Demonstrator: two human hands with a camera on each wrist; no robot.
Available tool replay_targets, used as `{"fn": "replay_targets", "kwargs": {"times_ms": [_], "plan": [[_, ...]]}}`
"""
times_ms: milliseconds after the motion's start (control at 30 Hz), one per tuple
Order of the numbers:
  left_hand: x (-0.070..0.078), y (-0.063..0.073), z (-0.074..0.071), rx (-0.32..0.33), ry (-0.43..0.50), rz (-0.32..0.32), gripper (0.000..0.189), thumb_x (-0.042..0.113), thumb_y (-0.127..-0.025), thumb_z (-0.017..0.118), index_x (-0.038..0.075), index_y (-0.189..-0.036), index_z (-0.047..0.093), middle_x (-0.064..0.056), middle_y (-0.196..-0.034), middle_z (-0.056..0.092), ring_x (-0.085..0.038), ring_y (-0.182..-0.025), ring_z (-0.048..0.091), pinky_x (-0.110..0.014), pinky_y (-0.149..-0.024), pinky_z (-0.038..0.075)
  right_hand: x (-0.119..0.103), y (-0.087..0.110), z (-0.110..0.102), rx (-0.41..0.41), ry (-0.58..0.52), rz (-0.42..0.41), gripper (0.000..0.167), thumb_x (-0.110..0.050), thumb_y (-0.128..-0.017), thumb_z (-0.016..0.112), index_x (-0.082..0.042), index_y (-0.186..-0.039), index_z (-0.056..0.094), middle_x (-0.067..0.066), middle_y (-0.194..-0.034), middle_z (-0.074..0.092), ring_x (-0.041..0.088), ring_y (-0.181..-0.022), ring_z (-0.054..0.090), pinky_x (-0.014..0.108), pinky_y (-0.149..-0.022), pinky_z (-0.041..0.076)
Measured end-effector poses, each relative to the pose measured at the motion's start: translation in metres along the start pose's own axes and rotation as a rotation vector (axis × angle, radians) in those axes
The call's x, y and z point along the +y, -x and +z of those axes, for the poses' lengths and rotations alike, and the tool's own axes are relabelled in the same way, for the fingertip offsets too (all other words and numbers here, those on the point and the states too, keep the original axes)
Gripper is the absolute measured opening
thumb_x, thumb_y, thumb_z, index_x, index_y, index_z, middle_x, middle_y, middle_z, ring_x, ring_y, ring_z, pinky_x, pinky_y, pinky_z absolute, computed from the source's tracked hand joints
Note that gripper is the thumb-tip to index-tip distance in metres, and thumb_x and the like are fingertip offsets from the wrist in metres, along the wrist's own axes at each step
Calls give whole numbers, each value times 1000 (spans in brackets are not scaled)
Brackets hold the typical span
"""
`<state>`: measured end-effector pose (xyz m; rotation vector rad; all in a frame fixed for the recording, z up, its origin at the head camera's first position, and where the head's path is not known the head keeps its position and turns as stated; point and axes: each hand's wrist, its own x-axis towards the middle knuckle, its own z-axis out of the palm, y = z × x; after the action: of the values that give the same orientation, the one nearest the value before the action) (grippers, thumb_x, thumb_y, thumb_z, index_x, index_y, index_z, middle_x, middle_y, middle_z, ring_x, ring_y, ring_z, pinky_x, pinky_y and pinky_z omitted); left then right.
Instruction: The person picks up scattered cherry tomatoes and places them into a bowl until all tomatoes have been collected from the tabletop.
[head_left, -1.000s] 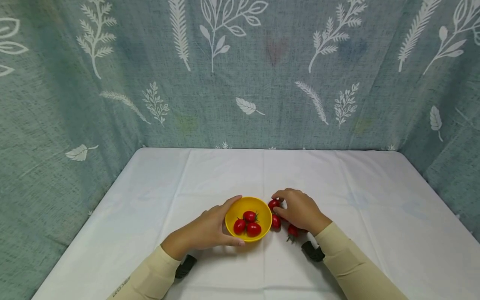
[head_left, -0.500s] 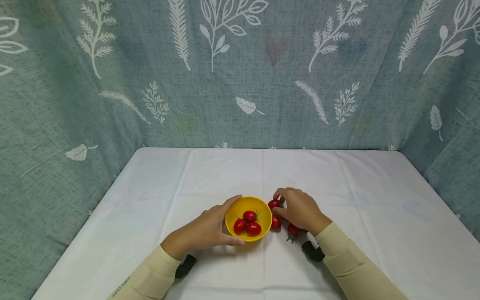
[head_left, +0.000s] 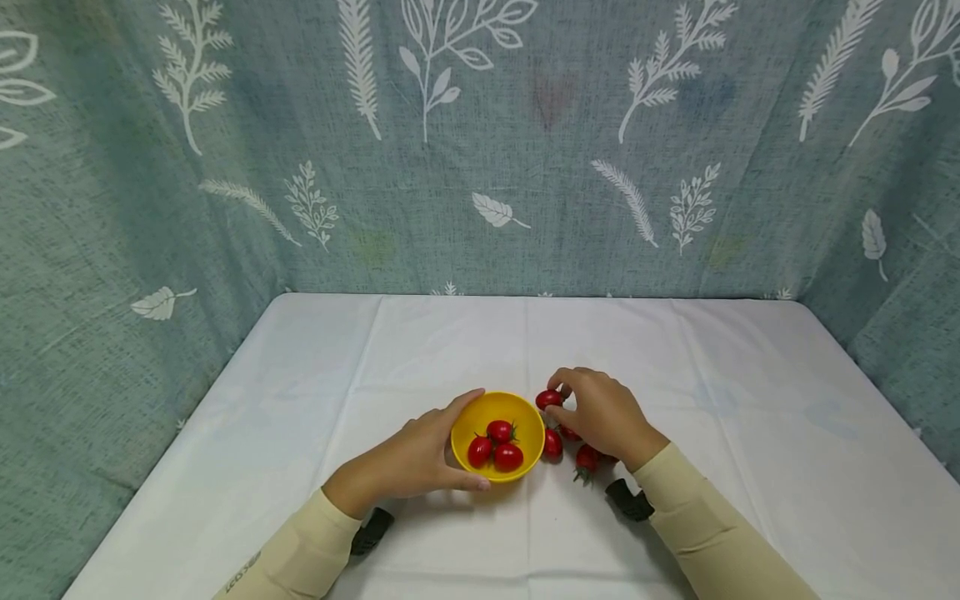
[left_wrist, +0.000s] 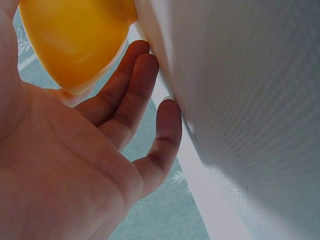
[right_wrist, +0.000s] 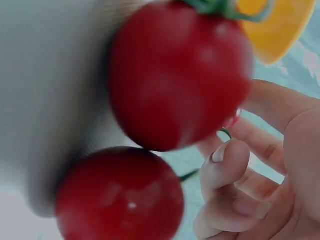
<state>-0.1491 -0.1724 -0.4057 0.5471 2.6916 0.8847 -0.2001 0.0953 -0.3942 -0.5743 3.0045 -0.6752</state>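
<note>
My left hand [head_left: 412, 454] holds a small yellow bowl [head_left: 529, 417] at its left side, thumb near the front rim and fingers at the back. Three red cherry tomatoes [head_left: 507, 456] with green stems lie inside the bowl. Just right of it, my right hand [head_left: 609, 414] pinches another cherry tomato [head_left: 549, 400] between thumb and fingers. Beneath and beside that hand are several more tomatoes [head_left: 552, 445] on the white cloth, partly hidden by it. In the right wrist view, two tomatoes [right_wrist: 180, 75] loom large and mostly cover the pinched one.
A white cloth [head_left: 420, 342] covers the table. Behind and at both sides hangs a green-blue curtain [head_left: 442, 175] with white leaf prints. Black wrist bands [head_left: 628, 502] sit beneath both wrists.
My right hand has risen slightly and shifted a little away from me with the pinched tomato, uncovering more of the tomatoes below. The left hand and bowl have stayed in place.
</note>
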Motion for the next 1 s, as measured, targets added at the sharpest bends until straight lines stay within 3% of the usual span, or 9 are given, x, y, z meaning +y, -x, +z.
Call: {"fn": "replay_targets", "kwargs": {"times_ms": [500,1000], "plan": [[1,-1,0,3,6,0,113,58,-70,85,30,-159,22,-3,-150,50,-30,-132,51,-59,-109,41,-10,7,-12,112,-7,-98,28,-29,-86,80,-18,-109,69,-1,-96,71,20,-82,64,33,-74,58],[1,0,0,-3,8,7,112,58,-71,85,29,-159,22,-2,-150,49,-30,-132,51,-58,-108,43,-24,18,-12,152,-54,-191,29,-27,-85,81,-19,-110,69,-4,-97,69,18,-84,66,29,-72,56]]}}
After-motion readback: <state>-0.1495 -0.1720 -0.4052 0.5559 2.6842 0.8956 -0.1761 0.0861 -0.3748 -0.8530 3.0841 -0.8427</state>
